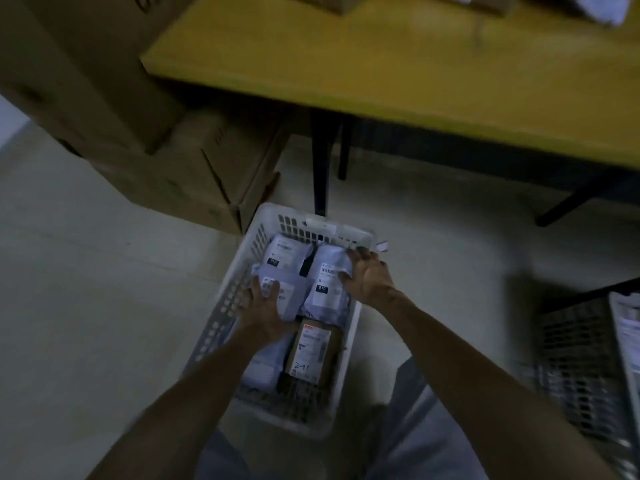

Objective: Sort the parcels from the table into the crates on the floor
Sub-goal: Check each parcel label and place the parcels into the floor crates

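Nearest to you, your two bare forearms reach down over your grey trouser legs (pixel 412 427) toward the white crate (pixel 346 344) on the floor in front of you. In its near end a brown cardboard parcel (pixel 311 351) lies flat with its label up, just beside a white bag parcel (pixel 261 370) on its left.

Your left hand (pixel 265 306) lies flat on a white labelled parcel (pixel 285 289) in the middle of the crate, its fingers (pixel 255 284) straight and slightly spread, gripping nothing.

Your right hand (pixel 369 275) rests on the right-hand white parcel (pixel 329 271), its fingers (pixel 360 252) spread wide toward the crate's far right corner and the thumb out to the side on the wrapper. Another white parcel (pixel 285 252) sits in the far left corner, touching it.

To your right, a dark mesh crate (pixel 581 358) stands on the floor, well apart from the white one.

Farther off, stacked cardboard boxes (pixel 156 150) stand on the left beside the crate's far corner. Beyond them the yellow surface (pixel 346 64) stands on dark legs. At its far edge, blurred, lie more parcels: a white one (pixel 602 5) and a brown one (pixel 485 1).
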